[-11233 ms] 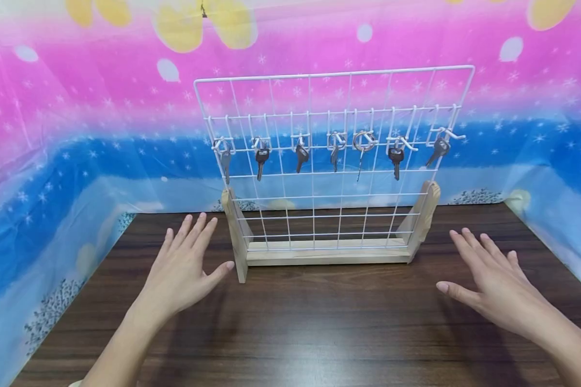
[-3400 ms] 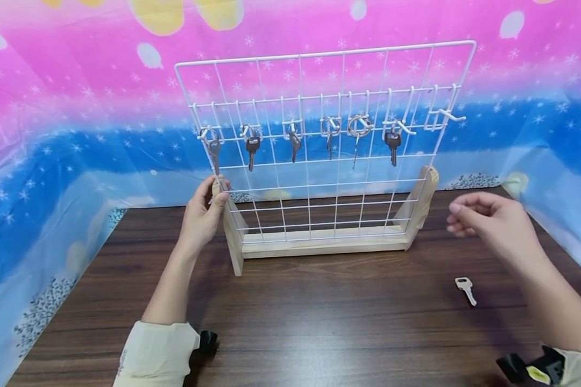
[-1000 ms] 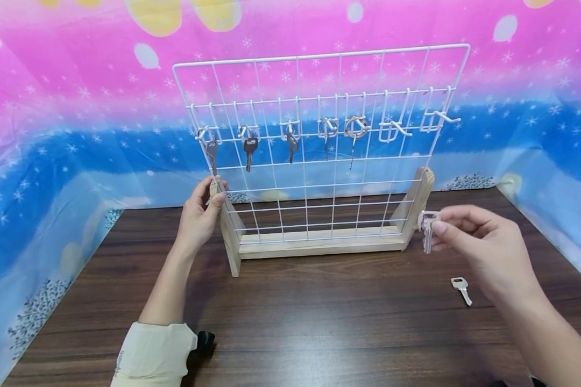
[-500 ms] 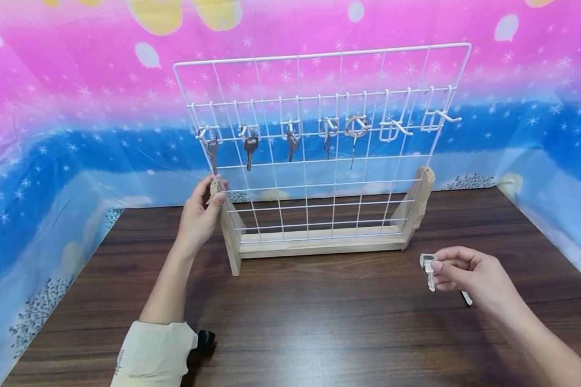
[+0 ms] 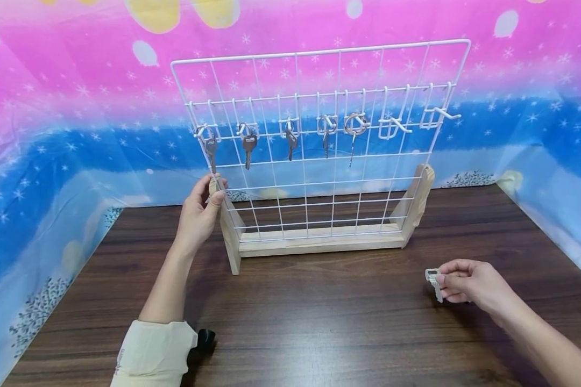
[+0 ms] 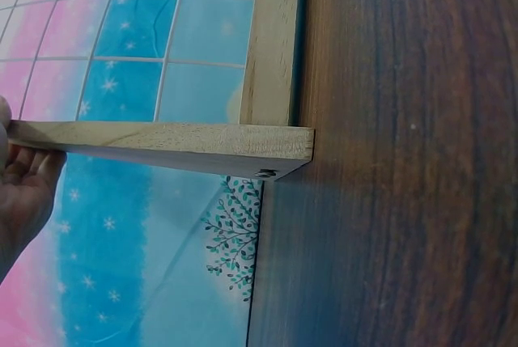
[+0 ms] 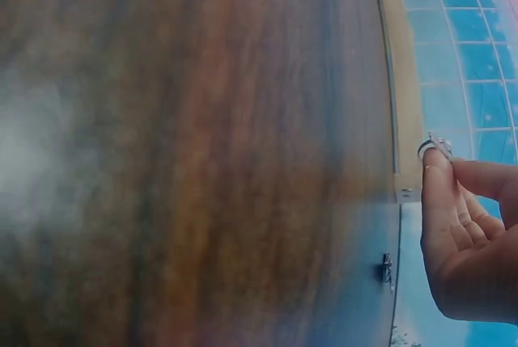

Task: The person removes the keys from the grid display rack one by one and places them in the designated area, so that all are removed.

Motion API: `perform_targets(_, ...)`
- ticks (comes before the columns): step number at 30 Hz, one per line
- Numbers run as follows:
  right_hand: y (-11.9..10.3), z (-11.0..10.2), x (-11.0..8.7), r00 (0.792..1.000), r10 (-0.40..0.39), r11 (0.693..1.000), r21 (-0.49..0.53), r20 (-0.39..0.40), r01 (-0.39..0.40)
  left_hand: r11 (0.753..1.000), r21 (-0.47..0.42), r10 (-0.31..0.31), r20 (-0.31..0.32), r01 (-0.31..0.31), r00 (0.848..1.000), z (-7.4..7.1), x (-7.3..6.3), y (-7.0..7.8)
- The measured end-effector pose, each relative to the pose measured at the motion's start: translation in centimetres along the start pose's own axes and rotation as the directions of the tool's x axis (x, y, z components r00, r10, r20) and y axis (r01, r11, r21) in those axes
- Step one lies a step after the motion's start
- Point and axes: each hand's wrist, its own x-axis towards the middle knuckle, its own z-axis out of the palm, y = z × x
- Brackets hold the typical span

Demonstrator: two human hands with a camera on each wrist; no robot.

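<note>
We look down at a dark brown desk [image 5: 295, 322] with a patterned cloth [image 5: 77, 107] in pink, blue and white behind it. Close to the desk's far edge, about midway between its left and right edges, stands a rack: a white wire grid [image 5: 340, 50] held by pale wooden uprights and a wooden base bar [image 5: 321, 244].

The left hand [image 5: 200, 212] grips the upper end of the left upright [image 5: 226, 231], its thumb on the near side and its fingers reaching behind, as the left wrist view also shows. A cream sleeve [image 5: 152, 349] covers that forearm, with a black object [image 5: 205, 341] beside the cuff.

The right hand [image 5: 474, 285] is over the right part of the desk, in front of the rack's right end. Thumb and fingers pinch a silver key [image 5: 434, 280], which points downward; we cannot tell how high it is. A second key [image 7: 387, 268] lies on the desk, mostly hidden by that hand in the head view and small in the right wrist view.

On the grid we count five hanging keys [image 5: 291, 145], with two white hooks [image 5: 401, 127] to their right.
</note>
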Motion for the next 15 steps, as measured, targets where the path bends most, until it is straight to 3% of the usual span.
perform_targets(15,1.1,0.7,1.4,0.999,0.04,0.993,-0.115,0.015,-0.038,1.0,0.001,0.014,-0.006,-0.014,1.0,0.0,0.1,-0.4)
